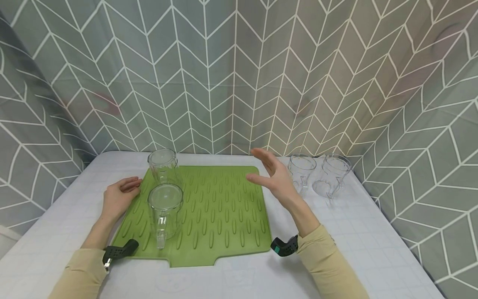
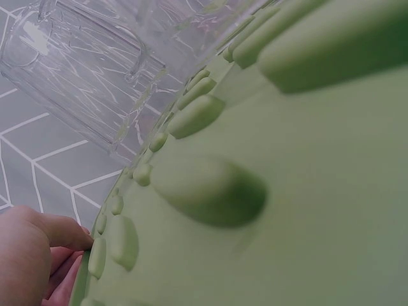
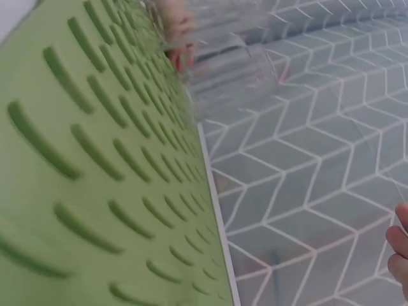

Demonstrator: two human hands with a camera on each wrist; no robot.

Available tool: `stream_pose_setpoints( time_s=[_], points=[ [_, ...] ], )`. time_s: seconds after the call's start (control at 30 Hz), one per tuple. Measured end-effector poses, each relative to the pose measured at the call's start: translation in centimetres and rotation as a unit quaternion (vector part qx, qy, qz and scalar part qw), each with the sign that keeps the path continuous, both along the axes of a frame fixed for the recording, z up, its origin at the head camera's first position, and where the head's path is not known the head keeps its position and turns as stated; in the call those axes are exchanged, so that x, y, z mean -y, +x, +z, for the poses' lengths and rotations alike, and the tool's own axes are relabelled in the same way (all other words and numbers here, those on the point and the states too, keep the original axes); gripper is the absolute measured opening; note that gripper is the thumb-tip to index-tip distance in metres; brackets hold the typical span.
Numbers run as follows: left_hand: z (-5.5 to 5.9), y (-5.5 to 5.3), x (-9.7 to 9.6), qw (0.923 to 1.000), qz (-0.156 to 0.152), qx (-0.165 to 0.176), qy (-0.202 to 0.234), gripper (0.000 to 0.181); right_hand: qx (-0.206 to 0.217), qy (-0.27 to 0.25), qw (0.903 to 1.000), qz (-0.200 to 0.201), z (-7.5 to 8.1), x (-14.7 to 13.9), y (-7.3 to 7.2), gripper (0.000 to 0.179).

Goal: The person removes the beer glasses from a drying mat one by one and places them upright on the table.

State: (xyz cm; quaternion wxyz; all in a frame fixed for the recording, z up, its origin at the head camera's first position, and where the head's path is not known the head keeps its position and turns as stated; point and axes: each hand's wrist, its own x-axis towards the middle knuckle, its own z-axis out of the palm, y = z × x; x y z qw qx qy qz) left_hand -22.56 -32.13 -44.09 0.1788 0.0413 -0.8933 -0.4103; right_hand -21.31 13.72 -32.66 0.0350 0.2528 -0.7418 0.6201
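My left hand rests at the left edge of a green ribbed mat, its fingers loosely curled. In the left wrist view, the thumb lies right at the mat's edge. Two clear glass mugs stand on the mat's left part: a front mug, its handle toward me, and a back mug. Both look upside down, with bases uppermost. Over the mat's right edge, my right hand is raised with thumb and fingers spread apart, holding nothing. Only its fingertips show in the right wrist view.
Two more clear glass mugs stand at the back right of the white table: a nearer-in mug, partly behind my right hand, and an outer mug. A grey chevron-patterned curtain closes off the back and sides.
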Motion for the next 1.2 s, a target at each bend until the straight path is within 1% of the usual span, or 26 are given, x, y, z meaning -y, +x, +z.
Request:
stream_pose_setpoints(
  time_s=[0.1, 0.3, 0.5, 0.63, 0.87, 1.03, 1.2],
  points=[
    [-0.1, 0.0, 0.0, 1.0000, 0.000, 0.002, -0.001, 0.040, 0.006, 0.011, 0.9999, 0.003, -0.3, 0.8, 0.2, 0.071],
    [-0.2, -0.1, 0.0, 1.0000, -0.003, 0.001, -0.004, 0.040, 0.018, 0.021, 0.9993, 0.024, -0.9, 2.5, 0.7, 0.073],
    [0.0, -0.1, -0.1, 1.0000, 0.001, 0.004, -0.007, 0.041, 0.036, 0.022, 0.9982, 0.043, -1.3, 4.2, 1.2, 0.073],
    [0.0, 0.0, -0.1, 1.0000, -0.003, 0.005, -0.007, 0.041, 0.042, 0.032, 0.9975, 0.047, -1.7, 5.5, 1.4, 0.075],
    [0.3, 0.2, 0.1, 0.9999, -0.014, 0.005, 0.009, 0.041, 0.049, 0.071, 0.9945, 0.059, -2.2, 7.5, 2.1, 0.079],
    [0.4, 0.3, 0.0, 0.9997, -0.020, 0.005, 0.014, 0.042, 0.055, 0.076, 0.9931, 0.070, -2.4, 8.6, 2.4, 0.080],
    [0.3, 0.2, -0.1, 0.9996, -0.021, 0.004, 0.017, 0.042, 0.076, 0.078, 0.9910, 0.078, -2.3, 9.6, 2.8, 0.078]
  ],
)
